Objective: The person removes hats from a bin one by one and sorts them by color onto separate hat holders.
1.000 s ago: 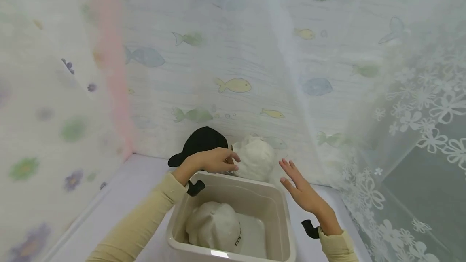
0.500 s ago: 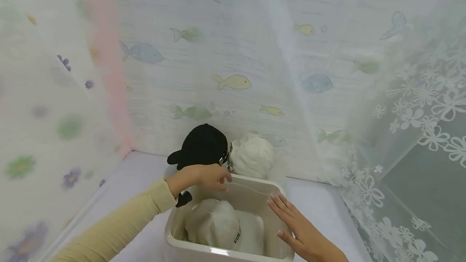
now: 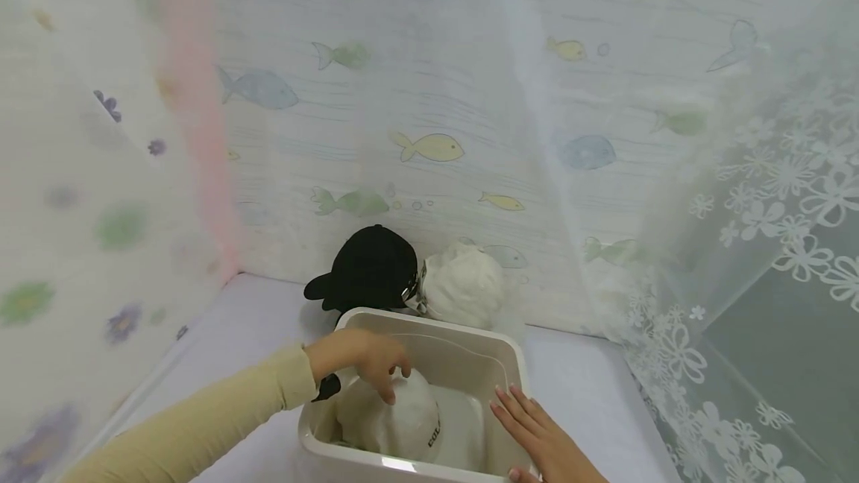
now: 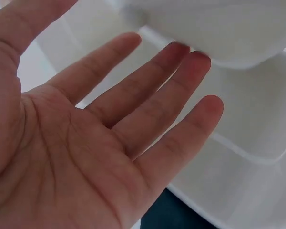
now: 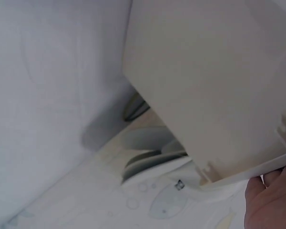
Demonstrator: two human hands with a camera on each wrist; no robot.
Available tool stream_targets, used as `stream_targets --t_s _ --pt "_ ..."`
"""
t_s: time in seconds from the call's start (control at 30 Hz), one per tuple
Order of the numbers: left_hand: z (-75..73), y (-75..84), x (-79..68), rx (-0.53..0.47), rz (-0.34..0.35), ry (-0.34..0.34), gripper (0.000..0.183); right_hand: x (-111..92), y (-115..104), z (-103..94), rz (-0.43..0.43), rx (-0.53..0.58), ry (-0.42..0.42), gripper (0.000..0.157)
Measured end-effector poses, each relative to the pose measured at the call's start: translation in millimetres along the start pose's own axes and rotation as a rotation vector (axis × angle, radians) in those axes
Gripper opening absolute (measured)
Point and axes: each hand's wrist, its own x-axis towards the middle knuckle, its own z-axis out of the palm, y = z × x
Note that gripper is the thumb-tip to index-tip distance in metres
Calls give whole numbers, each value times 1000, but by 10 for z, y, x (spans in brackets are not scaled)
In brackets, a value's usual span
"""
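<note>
A white cap (image 3: 417, 423) with dark lettering lies in a beige plastic bin (image 3: 463, 335). My left hand (image 3: 376, 356) reaches in over the cap's crown, palm down, with its fingers loosely bent. In the left wrist view those fingers (image 4: 157, 109) are spread, their tips right at the pale cap (image 4: 224, 33), and nothing is gripped. My right hand (image 3: 546, 438) rests on the bin's right rim, fingers extended along it. The right wrist view has the bin's outer wall (image 5: 205, 81) with the right hand (image 5: 276, 200) at its rim.
Behind the bin stand a black cap (image 3: 372, 270) and another white cap (image 3: 466, 285), side by side against a fish-print curtain (image 3: 429, 80). A white cloth surface (image 3: 570, 386) extends around the bin. Sheer flowered netting (image 3: 772, 304) hangs at the right.
My left hand has come down from near the caps at the back to the cap inside the bin. My right hand has lowered from the air onto the bin's right rim.
</note>
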Motion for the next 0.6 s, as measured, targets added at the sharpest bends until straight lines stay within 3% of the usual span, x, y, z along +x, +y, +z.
stream_targets --t_s 0.27,0.53,0.6 --pt "194 27 90 109 -29 -21 41 0 -15 23 3 -36 27 74" --pt "247 74 130 160 85 62 12 -15 -19 27 1 -22 42 72" --pt "248 65 121 147 116 88 14 -13 -19 43 9 -9 41 72"
